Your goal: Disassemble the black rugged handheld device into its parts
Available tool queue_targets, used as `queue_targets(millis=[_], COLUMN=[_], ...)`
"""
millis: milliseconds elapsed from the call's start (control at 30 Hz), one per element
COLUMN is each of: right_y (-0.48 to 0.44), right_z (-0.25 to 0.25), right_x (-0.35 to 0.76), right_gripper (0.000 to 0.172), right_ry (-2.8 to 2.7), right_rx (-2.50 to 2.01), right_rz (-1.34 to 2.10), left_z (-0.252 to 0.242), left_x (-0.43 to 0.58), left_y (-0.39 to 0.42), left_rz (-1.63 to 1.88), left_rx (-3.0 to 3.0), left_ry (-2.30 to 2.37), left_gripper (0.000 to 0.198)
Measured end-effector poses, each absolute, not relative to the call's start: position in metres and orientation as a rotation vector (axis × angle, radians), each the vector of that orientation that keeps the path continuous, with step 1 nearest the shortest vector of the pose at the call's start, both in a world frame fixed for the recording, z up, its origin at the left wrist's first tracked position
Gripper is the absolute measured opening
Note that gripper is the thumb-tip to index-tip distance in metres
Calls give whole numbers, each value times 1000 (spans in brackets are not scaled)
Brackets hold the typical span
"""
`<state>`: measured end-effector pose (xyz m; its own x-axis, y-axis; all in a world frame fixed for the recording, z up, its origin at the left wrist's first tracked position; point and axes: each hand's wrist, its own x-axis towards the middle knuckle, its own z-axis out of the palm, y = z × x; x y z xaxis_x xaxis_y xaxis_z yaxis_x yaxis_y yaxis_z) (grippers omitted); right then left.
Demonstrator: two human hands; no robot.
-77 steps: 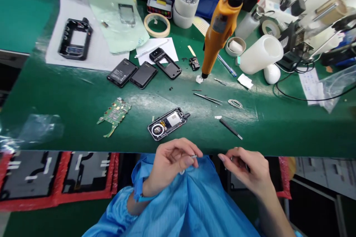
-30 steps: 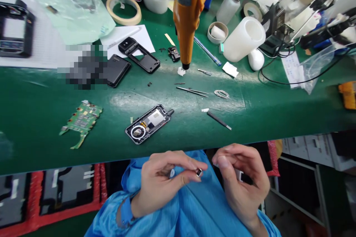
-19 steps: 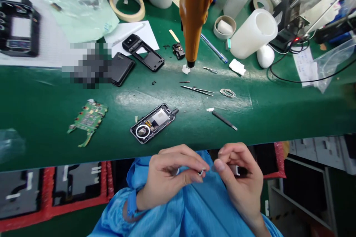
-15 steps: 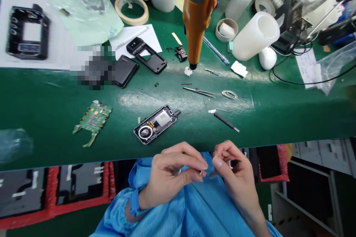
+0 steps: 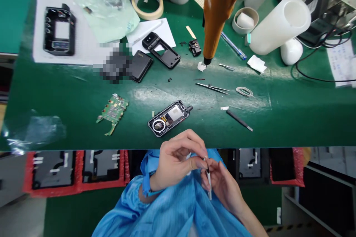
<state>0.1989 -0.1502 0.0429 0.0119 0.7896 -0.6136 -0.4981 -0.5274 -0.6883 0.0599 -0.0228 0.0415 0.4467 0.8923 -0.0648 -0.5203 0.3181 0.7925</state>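
Note:
Over my lap, just below the table's front edge, my two hands meet. The fingers of my left hand [image 5: 182,159] are closed in a pinch; what lies between them is too small to name. My right hand [image 5: 222,185] is closed on a thin white and black piece [image 5: 209,183], seen edge-on, its upper end against my left fingertips. On the table ahead lies an opened handset housing [image 5: 169,118] with a stub antenna and a white ring inside. To its left is a green circuit board [image 5: 113,112].
An orange electric screwdriver [image 5: 215,18] hangs tip down over the table. Tweezers [image 5: 213,88], a dark-handled tool [image 5: 239,120] and a coiled wire [image 5: 244,91] lie ahead. Black housing parts [image 5: 162,51] and a tape roll [image 5: 147,3] are farther back. Red-wrapped panels [image 5: 54,168] sit below the table edge.
My hands have come together; they were apart half a second ago. The thin piece in my right hand now stands near upright at my left fingertips. The view has shifted left.

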Motion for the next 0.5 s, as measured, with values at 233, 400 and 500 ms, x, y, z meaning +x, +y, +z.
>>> queue_targets(millis=[233,400,500], right_y=[-140,-120,-105], right_z=[55,82,95], right_x=[222,225,219], right_gripper=[47,29,24], right_ry=[-484,-1067,-1379], right_rx=[-1337,-1449,-1468], right_rz=[1456,953,699], left_z=[39,39,39], left_x=[64,65,61], left_y=[-25,-25,-24], left_rz=[1038,1085,1122], left_rx=[681,673,706], left_ry=[478,440,448], left_gripper=[16,17,16])
